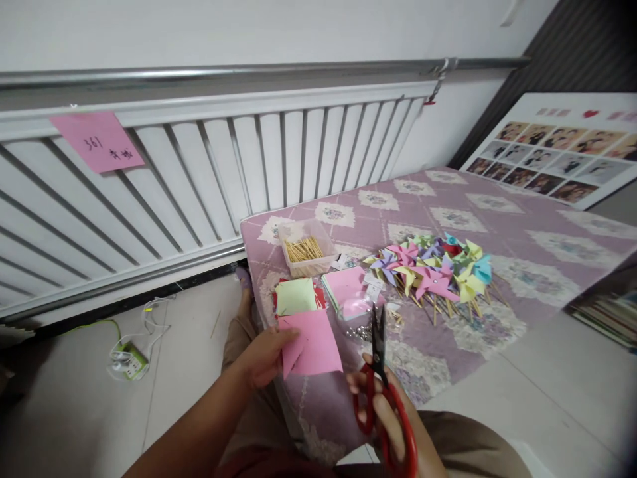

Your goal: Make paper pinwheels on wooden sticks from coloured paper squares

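Observation:
My left hand (271, 352) pinches a pink square of paper (316, 345) by its left side; a slit shows near its lower left corner. In my right hand (393, 405) is a pair of scissors (379, 352) with red handles and dark blades, slightly parted and pointing away from me. The blades are apart from the paper. Just beyond the held sheet lies a stack of pale green squares (295, 297) over red paper (321, 302). Right of it sits a pile of pink squares (347, 289), with small silver fasteners (359, 332) in front.
A clear plastic box (311, 267) holds many thin wooden sticks. Several colourful paper pinwheels (432, 272) lie heaped on the flowered lilac cloth (442, 372). A white radiator (269, 153) runs behind, with a pink note (98, 141). A green power strip (133, 362) lies on the floor.

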### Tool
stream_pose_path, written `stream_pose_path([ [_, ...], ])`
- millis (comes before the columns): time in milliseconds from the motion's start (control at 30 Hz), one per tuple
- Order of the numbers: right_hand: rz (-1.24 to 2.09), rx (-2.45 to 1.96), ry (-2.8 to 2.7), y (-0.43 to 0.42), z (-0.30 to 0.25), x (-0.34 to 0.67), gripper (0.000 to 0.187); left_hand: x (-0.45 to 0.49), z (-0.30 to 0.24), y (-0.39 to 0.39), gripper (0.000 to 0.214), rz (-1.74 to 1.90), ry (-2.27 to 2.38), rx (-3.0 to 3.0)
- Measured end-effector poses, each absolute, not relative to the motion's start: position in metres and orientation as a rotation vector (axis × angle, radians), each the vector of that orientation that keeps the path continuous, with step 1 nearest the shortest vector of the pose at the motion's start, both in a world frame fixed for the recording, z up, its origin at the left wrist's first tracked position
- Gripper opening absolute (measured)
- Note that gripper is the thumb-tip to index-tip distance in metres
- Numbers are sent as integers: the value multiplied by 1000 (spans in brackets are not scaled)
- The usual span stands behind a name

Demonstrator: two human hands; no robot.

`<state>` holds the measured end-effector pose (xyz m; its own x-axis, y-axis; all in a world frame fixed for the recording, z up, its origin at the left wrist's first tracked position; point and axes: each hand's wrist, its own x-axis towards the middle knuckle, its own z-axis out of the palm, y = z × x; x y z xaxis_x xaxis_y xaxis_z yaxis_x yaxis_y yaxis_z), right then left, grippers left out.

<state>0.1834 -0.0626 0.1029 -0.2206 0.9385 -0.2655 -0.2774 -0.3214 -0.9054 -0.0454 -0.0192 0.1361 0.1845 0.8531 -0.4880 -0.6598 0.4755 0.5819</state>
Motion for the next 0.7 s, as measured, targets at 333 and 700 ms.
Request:
stream_pose_path([
  [333,1654,-986,-796,-39,139,124,36,-48,144,-14,22,818,753,502],
  [700,1569,-996,-542,-40,129,123,23,-21,119,-52,50,1071,510,402],
])
